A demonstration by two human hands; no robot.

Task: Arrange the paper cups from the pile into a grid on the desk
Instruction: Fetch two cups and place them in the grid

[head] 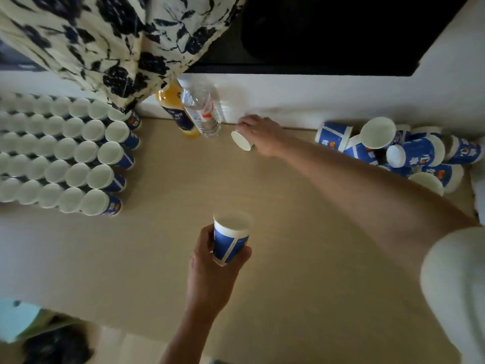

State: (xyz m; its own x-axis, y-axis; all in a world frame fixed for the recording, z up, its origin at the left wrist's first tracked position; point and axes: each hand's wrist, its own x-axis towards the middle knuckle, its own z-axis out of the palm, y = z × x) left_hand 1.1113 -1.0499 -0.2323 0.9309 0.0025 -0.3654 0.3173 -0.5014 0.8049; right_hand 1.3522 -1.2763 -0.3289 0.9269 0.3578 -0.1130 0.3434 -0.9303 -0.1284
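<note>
Several rows of upright blue-and-white paper cups form a grid (pixel 65 153) on the left of the tan desk (pixel 288 232). A loose pile of the same cups (pixel 401 151) lies tumbled at the far right by the wall. My left hand (pixel 210 258) holds one upright paper cup (pixel 231 240) above the desk's middle front. My right hand (pixel 262 135) reaches across to the back and grips a second cup (pixel 241 140), tilted with its white mouth facing left, just right of the bottles.
A clear water bottle (pixel 202 109) and an orange juice bottle (pixel 173 111) stand at the back near the white wall (pixel 341 101). A floral curtain (pixel 105 43) hangs over the grid's back corner. The desk's front edge runs along the lower left.
</note>
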